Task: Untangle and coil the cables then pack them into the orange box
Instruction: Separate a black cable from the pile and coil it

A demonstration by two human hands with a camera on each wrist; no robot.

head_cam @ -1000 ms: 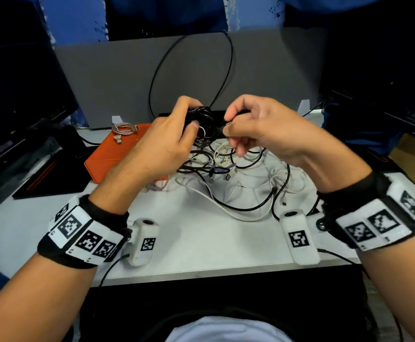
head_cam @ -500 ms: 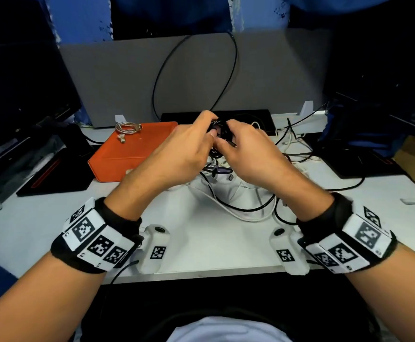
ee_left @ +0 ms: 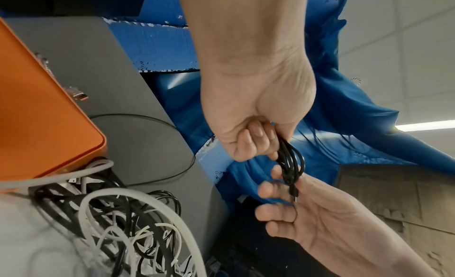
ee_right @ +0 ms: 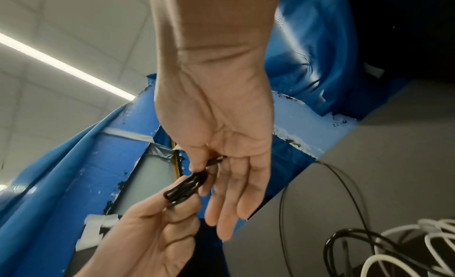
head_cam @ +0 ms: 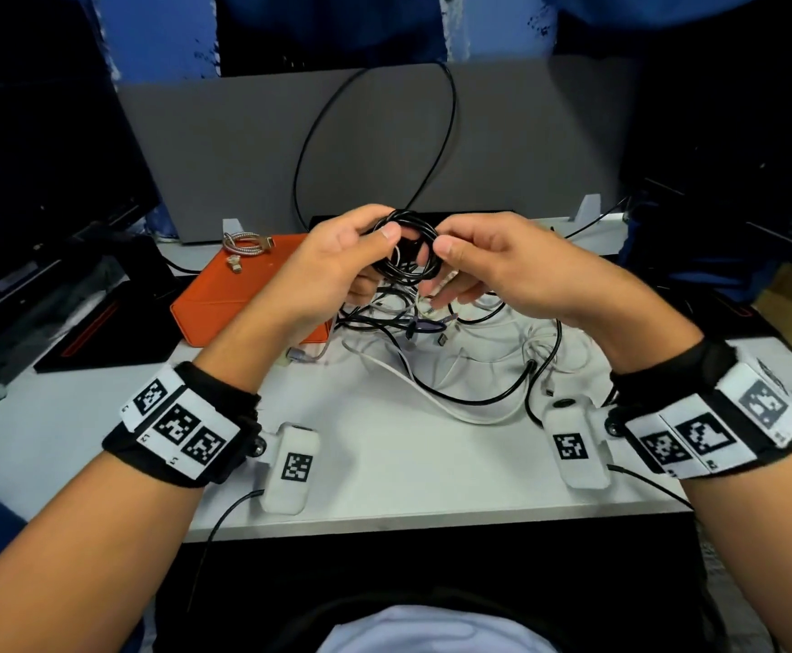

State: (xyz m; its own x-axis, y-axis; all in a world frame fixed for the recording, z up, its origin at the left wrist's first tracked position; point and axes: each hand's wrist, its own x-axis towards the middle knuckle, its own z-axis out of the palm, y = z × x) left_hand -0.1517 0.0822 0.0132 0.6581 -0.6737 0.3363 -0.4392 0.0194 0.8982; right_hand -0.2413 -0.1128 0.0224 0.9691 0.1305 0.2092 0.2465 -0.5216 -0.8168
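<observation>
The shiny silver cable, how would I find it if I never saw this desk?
Find the orange box at the desk's back left. The silver cable lies coiled on the box's far corner, by the gray partition. It is braided metal and lies alone, unlike the black and white cables in the tangle.

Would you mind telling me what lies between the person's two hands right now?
The black cable coil spans the gap: left hand grips one side, right hand pinches the other, clearest in the head view.
</observation>
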